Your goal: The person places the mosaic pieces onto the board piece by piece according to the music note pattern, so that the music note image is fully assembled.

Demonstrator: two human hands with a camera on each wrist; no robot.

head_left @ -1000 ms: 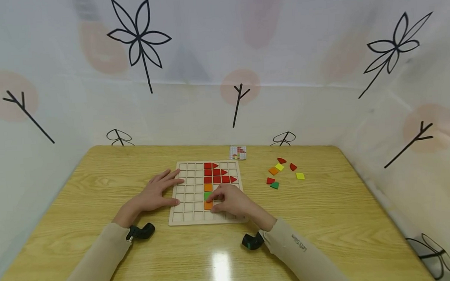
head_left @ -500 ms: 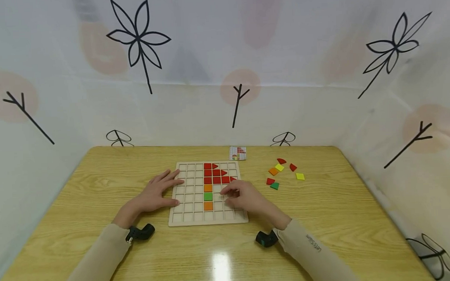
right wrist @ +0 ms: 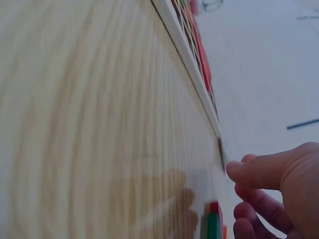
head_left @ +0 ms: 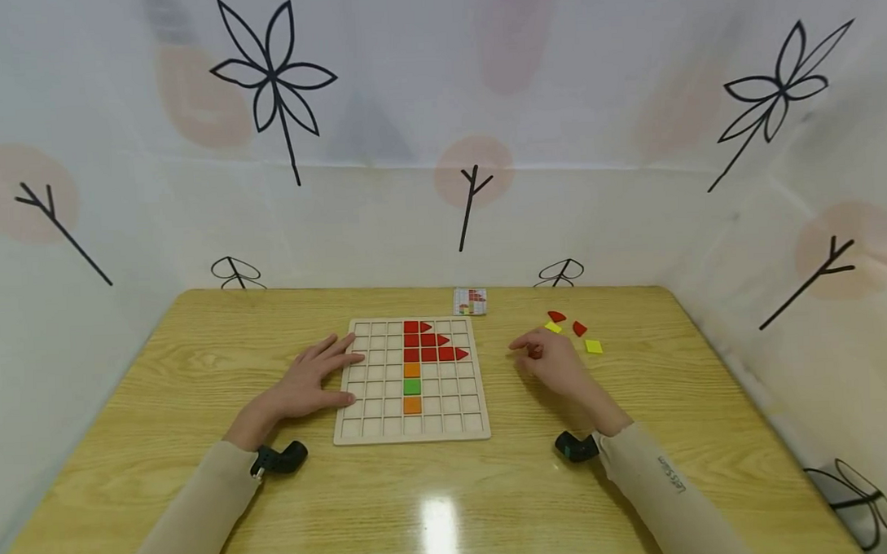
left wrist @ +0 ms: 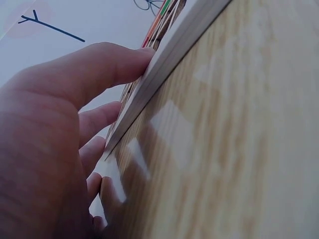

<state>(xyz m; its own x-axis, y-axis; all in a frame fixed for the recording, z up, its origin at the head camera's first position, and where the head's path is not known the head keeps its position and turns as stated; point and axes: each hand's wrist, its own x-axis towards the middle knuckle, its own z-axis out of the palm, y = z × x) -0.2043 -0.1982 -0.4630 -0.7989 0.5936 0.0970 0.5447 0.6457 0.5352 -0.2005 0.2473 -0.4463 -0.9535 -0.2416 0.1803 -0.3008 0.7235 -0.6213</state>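
Note:
A wooden grid board (head_left: 412,439) lies mid-table. Its cells hold rows of red squares with red triangles (head_left: 462,354) at their right ends. Below them, one column bears an orange square (head_left: 412,369), a green square (head_left: 412,386) and another orange square (head_left: 412,405). My left hand (head_left: 308,381) rests with spread fingers on the board's left edge. Bent but holding nothing, my right hand (head_left: 557,367) hovers over the loose pieces right of the board. Close by its fingers, the right wrist view shows a green piece (right wrist: 213,225) and a red piece (right wrist: 214,206), both hidden by the hand in the head view.
Around the right hand lie two red rounded pieces (head_left: 580,328) and two yellow pieces (head_left: 593,347). A small printed card (head_left: 470,301) sits behind the board, near the table's back edge. White patterned cloth (head_left: 437,106) surrounds the back and sides.
My right hand has left the lower orange square on the board and moved right, over the loose pieces. The left hand stays on the board's edge.

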